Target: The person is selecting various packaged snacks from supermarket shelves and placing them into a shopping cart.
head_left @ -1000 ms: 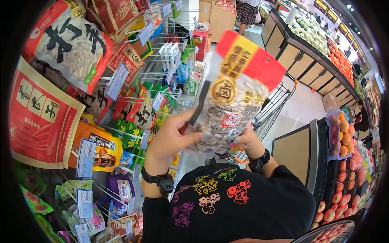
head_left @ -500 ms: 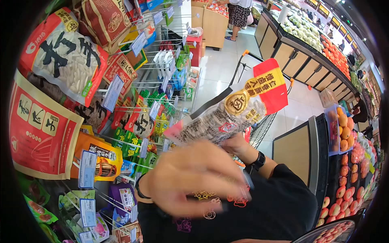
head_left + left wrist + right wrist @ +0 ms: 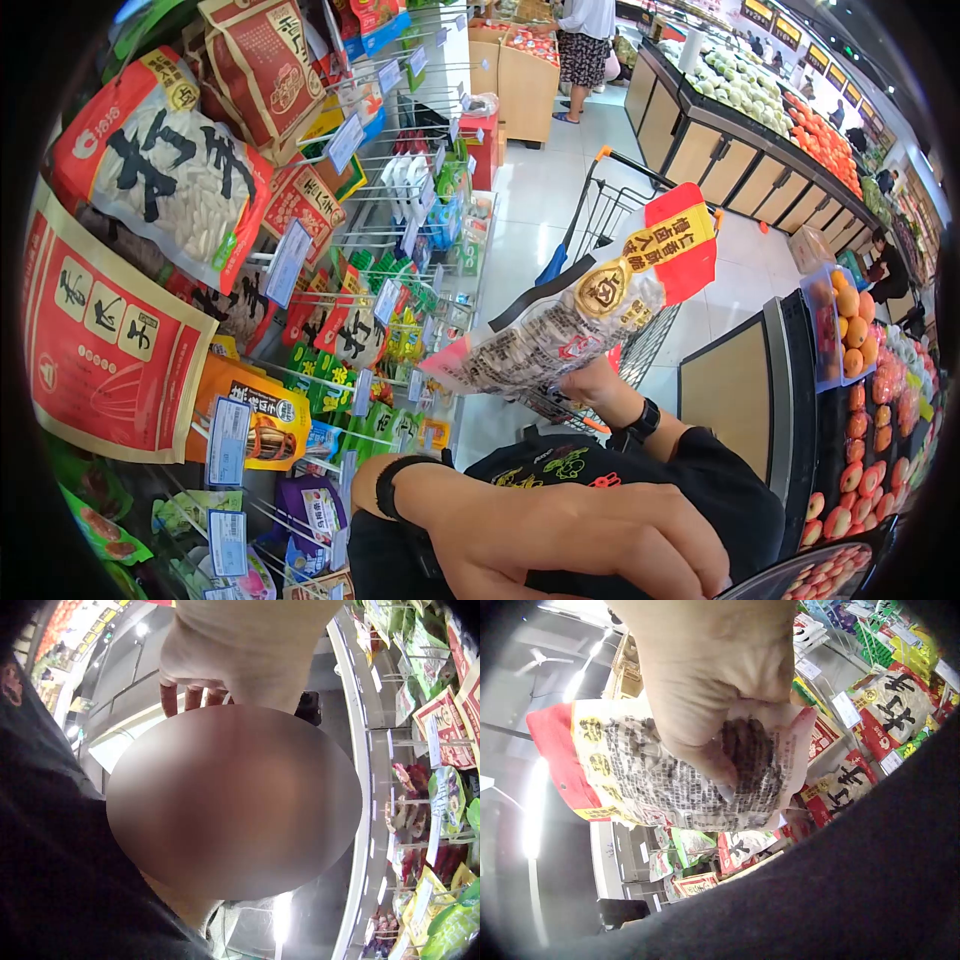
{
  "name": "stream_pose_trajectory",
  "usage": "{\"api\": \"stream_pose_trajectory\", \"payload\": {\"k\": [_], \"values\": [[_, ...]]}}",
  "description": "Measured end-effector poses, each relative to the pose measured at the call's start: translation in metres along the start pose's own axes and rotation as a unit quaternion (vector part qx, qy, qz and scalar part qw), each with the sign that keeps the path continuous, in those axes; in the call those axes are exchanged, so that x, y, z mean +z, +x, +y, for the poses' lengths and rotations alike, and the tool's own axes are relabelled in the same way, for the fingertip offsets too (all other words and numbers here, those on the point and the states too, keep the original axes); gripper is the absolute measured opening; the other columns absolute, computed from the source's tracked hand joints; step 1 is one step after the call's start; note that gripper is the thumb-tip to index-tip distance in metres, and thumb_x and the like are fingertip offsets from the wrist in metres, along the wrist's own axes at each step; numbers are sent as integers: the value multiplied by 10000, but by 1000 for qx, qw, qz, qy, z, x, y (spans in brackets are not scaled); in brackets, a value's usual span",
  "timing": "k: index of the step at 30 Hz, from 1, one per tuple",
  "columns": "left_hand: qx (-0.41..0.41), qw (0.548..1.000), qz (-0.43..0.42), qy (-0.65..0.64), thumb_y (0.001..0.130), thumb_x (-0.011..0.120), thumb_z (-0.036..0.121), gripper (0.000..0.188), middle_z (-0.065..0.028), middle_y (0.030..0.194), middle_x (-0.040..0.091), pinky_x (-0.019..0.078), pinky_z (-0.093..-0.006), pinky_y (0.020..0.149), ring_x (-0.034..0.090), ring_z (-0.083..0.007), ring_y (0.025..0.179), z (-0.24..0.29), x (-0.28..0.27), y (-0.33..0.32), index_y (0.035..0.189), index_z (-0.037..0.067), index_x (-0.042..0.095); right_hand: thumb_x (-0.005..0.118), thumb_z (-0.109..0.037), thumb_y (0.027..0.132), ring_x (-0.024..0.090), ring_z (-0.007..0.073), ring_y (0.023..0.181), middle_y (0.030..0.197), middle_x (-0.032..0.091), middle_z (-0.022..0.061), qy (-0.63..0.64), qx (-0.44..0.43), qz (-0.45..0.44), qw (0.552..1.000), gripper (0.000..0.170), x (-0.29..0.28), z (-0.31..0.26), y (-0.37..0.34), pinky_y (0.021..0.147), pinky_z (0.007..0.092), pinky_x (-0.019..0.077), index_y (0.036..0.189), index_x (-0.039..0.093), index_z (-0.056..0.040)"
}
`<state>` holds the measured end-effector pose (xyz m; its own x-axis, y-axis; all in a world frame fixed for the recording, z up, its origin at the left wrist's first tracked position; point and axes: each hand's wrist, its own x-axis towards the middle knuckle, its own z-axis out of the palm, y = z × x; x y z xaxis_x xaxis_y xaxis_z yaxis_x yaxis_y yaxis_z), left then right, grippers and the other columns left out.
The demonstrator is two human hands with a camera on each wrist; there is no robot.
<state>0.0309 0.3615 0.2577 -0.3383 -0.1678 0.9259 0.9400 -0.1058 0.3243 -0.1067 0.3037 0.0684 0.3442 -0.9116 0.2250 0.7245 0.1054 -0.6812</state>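
My right hand [image 3: 600, 390] grips a clear bag of seeds [image 3: 590, 300] with a red and yellow top, and its back label faces me. The bag is tilted, its red end up and to the right in the head view. In the right wrist view the thumb [image 3: 712, 769] presses into the printed face of the bag. My left hand [image 3: 590, 525] is raised close to the head camera, fingers loosely bent and holding no product. Its fingertips are beside the dark rim of a pair of glasses [image 3: 800, 575]. In the left wrist view, fingers [image 3: 193, 697] border a blurred area.
On the left, hooks hold snack bags, including a white seed bag [image 3: 170, 165] and a red pouch [image 3: 110, 330], with price tags [image 3: 228, 445]. A shopping cart [image 3: 610, 205] stands ahead. Fruit [image 3: 855, 320] lies on the right; a person [image 3: 583, 60] stands at the back.
Both hands held the bag at first. My left hand has let go and moved down toward the glasses. The bag, in my right hand, has tipped to the right and lowered slightly.
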Motion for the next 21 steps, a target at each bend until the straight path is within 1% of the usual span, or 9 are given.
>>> {"api": "stream_pose_trajectory", "payload": {"k": [4,7,10,12,13,15,17,20,21], "values": [[31,999,-24,9,817,468,42,229,-200,1017,503,407,-345,756,513,-276,895,-11,-7,0,1005,-86,495,636,149,583,440,251,1130,1235,441,125,7,-11,3,1000,783,0,-1,0,935,390,373,1273,306,-18],[-53,993,-63,86,810,463,30,211,-201,1014,508,402,-342,755,510,-272,888,5,-9,3,982,-86,505,645,134,581,439,257,1132,1237,439,127,-26,-5,3,1000,796,-5,-1,-1,933,395,374,1279,298,-23],[-127,990,43,35,809,438,17,198,-200,1028,510,393,-347,767,501,-275,890,21,13,5,961,-82,518,736,-4,570,460,274,1110,1197,473,128,-22,0,24,999,776,-3,-1,0,933,418,368,1238,341,-18],[-86,994,61,6,820,415,18,199,-196,1037,509,390,-349,773,496,-276,892,14,12,3,954,-80,524,678,79,582,445,266,1125,1222,451,128,-14,-4,11,1000,780,-5,-2,0,932,404,373,1264,315,-20],[-29,999,14,23,830,402,23,203,-193,1038,509,391,-350,773,494,-276,891,0,-1,1,953,-79,526,649,120,587,438,262,1132,1234,440,128,-10,-5,4,1000,785,-6,-1,0,931,396,375,1277,302,-22],[-20,999,-45,18,834,397,42,225,-179,1053,484,373,-348,805,477,-274,930,-2,-13,1,994,-69,510,648,120,590,439,262,1131,1231,443,127,-8,-7,1,1000,773,-8,0,0,927,396,379,1272,312,-21],[-115,991,-67,-27,822,415,70,288,-157,1081,435,333,-344,866,446,-272,1008,13,-17,-1,1078,-49,473,648,119,595,440,262,1129,1229,445,126,-3,-5,1,1000,760,-12,2,-2,925,395,382,1267,321,-21],[-130,989,-72,-19,847,346,109,313,-152,1115,400,276,-357,907,395,-289,1043,15,-13,3,1094,-62,434,647,118,603,443,260,1125,1227,447,122,5,0,6,1000,744,-14,2,-3,919,391,389,1261,330,-21],[-78,995,-59,7,849,359,93,274,-162,1085,436,316,-356,864,427,-285,990,9,-11,3,1048,-64,466,646,118,604,445,259,1122,1227,448,121,7,1,7,1000,740,-10,0,-3,916,390,393,1260,331,-20]]}}
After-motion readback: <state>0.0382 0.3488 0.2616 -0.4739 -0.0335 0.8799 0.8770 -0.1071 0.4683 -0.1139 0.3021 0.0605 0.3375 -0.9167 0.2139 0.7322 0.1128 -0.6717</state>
